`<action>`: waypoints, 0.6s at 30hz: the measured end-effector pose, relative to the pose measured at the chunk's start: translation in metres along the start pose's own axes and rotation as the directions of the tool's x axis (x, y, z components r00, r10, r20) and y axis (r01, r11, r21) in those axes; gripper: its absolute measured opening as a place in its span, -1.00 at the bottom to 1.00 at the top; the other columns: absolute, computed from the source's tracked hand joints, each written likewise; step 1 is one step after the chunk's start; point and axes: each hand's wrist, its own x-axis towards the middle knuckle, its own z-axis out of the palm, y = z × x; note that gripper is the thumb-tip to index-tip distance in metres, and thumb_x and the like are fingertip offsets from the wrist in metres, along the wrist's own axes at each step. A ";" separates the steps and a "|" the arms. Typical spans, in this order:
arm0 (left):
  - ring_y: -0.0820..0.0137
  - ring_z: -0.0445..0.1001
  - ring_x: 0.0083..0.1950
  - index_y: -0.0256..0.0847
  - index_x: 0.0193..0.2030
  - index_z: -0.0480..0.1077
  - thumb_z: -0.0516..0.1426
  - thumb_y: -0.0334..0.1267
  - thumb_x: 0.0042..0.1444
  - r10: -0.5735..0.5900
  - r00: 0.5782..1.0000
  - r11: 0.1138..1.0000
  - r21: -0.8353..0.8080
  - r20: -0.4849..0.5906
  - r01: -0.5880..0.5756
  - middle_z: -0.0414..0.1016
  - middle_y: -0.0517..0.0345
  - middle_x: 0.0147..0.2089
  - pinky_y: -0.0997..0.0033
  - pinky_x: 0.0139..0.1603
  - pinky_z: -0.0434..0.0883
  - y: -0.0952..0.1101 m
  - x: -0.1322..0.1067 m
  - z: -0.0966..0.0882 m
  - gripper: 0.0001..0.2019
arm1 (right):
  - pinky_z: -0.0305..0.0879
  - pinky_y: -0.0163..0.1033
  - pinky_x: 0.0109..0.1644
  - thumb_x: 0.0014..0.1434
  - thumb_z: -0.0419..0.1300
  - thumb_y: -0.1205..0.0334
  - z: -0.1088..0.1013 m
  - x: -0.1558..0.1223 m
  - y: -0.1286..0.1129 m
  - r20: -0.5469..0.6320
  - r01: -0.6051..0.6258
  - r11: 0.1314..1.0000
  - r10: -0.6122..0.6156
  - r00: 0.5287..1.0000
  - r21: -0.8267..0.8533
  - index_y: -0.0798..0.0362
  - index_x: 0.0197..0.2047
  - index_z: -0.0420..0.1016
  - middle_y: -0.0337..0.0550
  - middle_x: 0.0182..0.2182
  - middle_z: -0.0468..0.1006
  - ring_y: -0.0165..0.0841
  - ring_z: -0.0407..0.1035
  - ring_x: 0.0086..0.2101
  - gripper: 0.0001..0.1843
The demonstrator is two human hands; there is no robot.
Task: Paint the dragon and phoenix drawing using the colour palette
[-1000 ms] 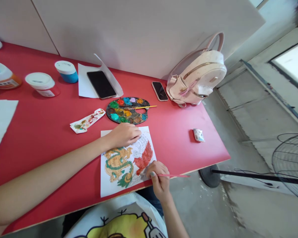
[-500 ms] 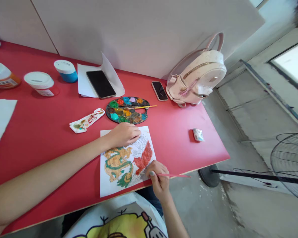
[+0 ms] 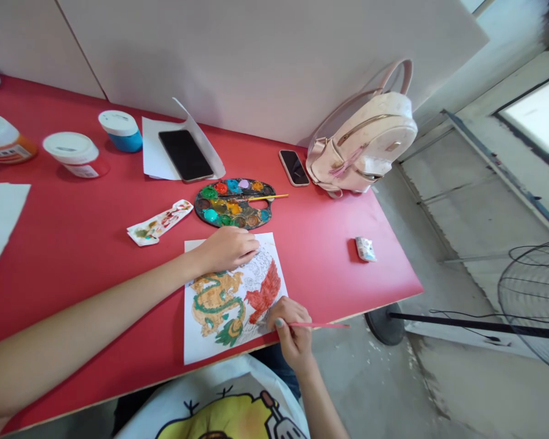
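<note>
A sheet of paper (image 3: 201, 349) with a drawing lies at the table's front edge; it carries an orange-and-green dragon and a red bird (image 3: 264, 294), with uncoloured line work near the top. My left hand (image 3: 231, 249) rests on the sheet's upper part, its fingers curled together with nothing visible in them. At the lower right edge of the sheet, my right hand (image 3: 293, 329) grips a thin pink-handled paintbrush (image 3: 329, 325). The brush tip is hidden by the fingers. Just above the sheet sits a paint palette (image 3: 251, 223) with several colours and a yellow-handled brush (image 3: 274, 196) across it.
Left of the palette lies a paint-stained folded tissue (image 3: 158, 224). Paint jars (image 3: 75, 152) stand at the left, and a phone (image 3: 185, 155) lies on white paper. Another phone (image 3: 294, 167), a pink backpack (image 3: 363, 143) and a small packet (image 3: 365, 249) are rightward. A fan (image 3: 535, 305) stands beyond the edge.
My right hand and its paintbrush have shifted very slightly. The raised flap of the paper under the phone has tilted a little to the left. My left hand stays put.
</note>
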 end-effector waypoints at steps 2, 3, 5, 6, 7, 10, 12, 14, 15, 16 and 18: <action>0.37 0.43 -0.33 -0.17 -0.36 0.41 0.07 -0.26 0.36 -0.001 1.000 1.000 0.001 -0.002 0.001 0.54 0.18 -0.38 0.32 -0.32 0.15 0.000 0.000 0.000 -0.76 | 0.12 -0.24 -0.38 0.53 -0.06 0.13 0.000 0.000 0.000 -0.044 -0.016 1.000 0.015 0.999 -0.014 0.00 -0.41 0.35 -0.23 -0.54 0.40 -0.36 0.27 -0.50 -0.56; 0.37 0.43 -0.33 -0.17 -0.36 0.41 0.07 -0.26 0.36 -0.001 1.000 1.000 0.003 -0.001 0.001 0.54 0.18 -0.38 0.31 -0.32 0.15 0.000 0.000 0.000 -0.77 | 0.13 -0.24 -0.38 0.53 -0.06 0.13 0.000 0.001 0.001 -0.040 -0.017 1.000 0.016 0.999 -0.016 0.00 -0.40 0.36 -0.23 -0.54 0.40 -0.36 0.28 -0.50 -0.56; 0.37 0.43 -0.32 -0.16 -0.36 0.41 0.06 -0.26 0.36 0.001 1.000 1.000 0.009 0.002 -0.001 0.54 0.18 -0.38 0.31 -0.32 0.16 0.000 0.000 0.000 -0.76 | 0.15 -0.23 -0.36 0.53 -0.06 0.10 0.000 0.000 0.001 0.009 -0.004 1.000 0.004 1.000 0.005 0.00 -0.39 0.37 -0.22 -0.53 0.42 -0.35 0.30 -0.49 -0.55; 0.37 0.44 -0.32 -0.16 -0.36 0.41 0.06 -0.25 0.36 0.001 1.000 1.000 0.012 0.004 -0.001 0.54 0.18 -0.38 0.31 -0.31 0.16 0.000 0.000 0.000 -0.76 | 0.16 -0.23 -0.35 0.53 -0.06 0.09 0.000 0.000 0.002 0.028 0.001 1.000 -0.001 1.000 0.019 0.00 -0.40 0.37 -0.22 -0.53 0.42 -0.34 0.30 -0.49 -0.55; 0.37 0.44 -0.32 -0.16 -0.36 0.41 0.06 -0.25 0.36 0.000 1.000 1.000 0.015 0.005 0.000 0.54 0.19 -0.38 0.31 -0.31 0.17 0.000 0.000 0.000 -0.76 | 0.16 -0.23 -0.35 0.53 -0.06 0.09 0.000 0.000 0.002 0.025 -0.006 1.000 0.005 1.000 0.028 0.00 -0.41 0.36 -0.22 -0.54 0.41 -0.35 0.30 -0.49 -0.54; 0.37 0.44 -0.32 -0.16 -0.36 0.41 0.06 -0.25 0.37 -0.003 1.000 1.000 0.022 0.004 0.002 0.54 0.19 -0.38 0.31 -0.31 0.17 0.001 0.000 -0.001 -0.75 | 0.15 -0.24 -0.37 0.53 -0.06 0.12 0.000 -0.001 0.001 -0.038 -0.050 0.998 0.051 0.998 0.026 0.00 -0.41 0.37 -0.23 -0.54 0.41 -0.36 0.29 -0.50 -0.55; 0.37 0.43 -0.34 -0.16 -0.36 0.40 0.06 -0.24 0.37 0.002 1.000 1.000 0.024 -0.001 -0.002 0.53 0.19 -0.39 0.30 -0.32 0.17 0.001 0.000 -0.001 -0.75 | 0.16 -0.24 -0.36 0.53 -0.06 0.10 -0.001 -0.001 0.000 -0.017 -0.049 0.998 0.050 0.999 0.029 0.00 -0.40 0.39 -0.22 -0.52 0.43 -0.35 0.30 -0.49 -0.55; 0.37 0.43 -0.34 -0.16 -0.36 0.40 0.05 -0.24 0.37 0.008 1.000 1.000 0.025 -0.004 -0.008 0.53 0.19 -0.39 0.30 -0.33 0.18 0.001 0.000 -0.001 -0.75 | 0.19 -0.23 -0.34 0.53 -0.06 0.09 -0.001 -0.001 -0.001 0.032 -0.033 0.998 0.031 0.999 0.049 0.00 -0.40 0.39 -0.21 -0.52 0.45 -0.34 0.32 -0.48 -0.54; 0.37 0.44 -0.34 -0.15 -0.36 0.41 0.05 -0.24 0.37 0.009 1.000 1.000 0.024 -0.003 -0.009 0.54 0.19 -0.39 0.30 -0.33 0.18 0.001 0.000 -0.001 -0.75 | 0.19 -0.23 -0.35 0.53 -0.06 0.10 -0.001 -0.001 -0.001 0.029 -0.037 0.998 0.036 0.999 0.053 0.00 -0.41 0.38 -0.22 -0.53 0.44 -0.35 0.32 -0.48 -0.54; 0.37 0.44 -0.33 -0.15 -0.36 0.41 0.05 -0.24 0.37 0.009 1.000 1.000 0.024 -0.002 -0.009 0.54 0.19 -0.38 0.30 -0.32 0.18 0.001 0.000 -0.001 -0.75 | 0.18 -0.24 -0.36 0.53 -0.06 0.11 -0.001 -0.001 -0.001 0.006 -0.048 0.998 0.048 0.999 0.049 0.00 -0.41 0.37 -0.22 -0.53 0.43 -0.35 0.31 -0.49 -0.54; 0.37 0.44 -0.33 -0.15 -0.35 0.41 0.04 -0.23 0.37 0.004 1.000 1.000 0.026 0.000 -0.004 0.54 0.19 -0.38 0.29 -0.32 0.18 0.000 0.000 0.000 -0.74 | 0.15 -0.24 -0.38 0.53 -0.06 0.12 -0.001 0.000 -0.001 -0.048 -0.064 0.997 0.065 0.997 0.037 0.00 -0.42 0.37 -0.23 -0.54 0.41 -0.36 0.29 -0.50 -0.54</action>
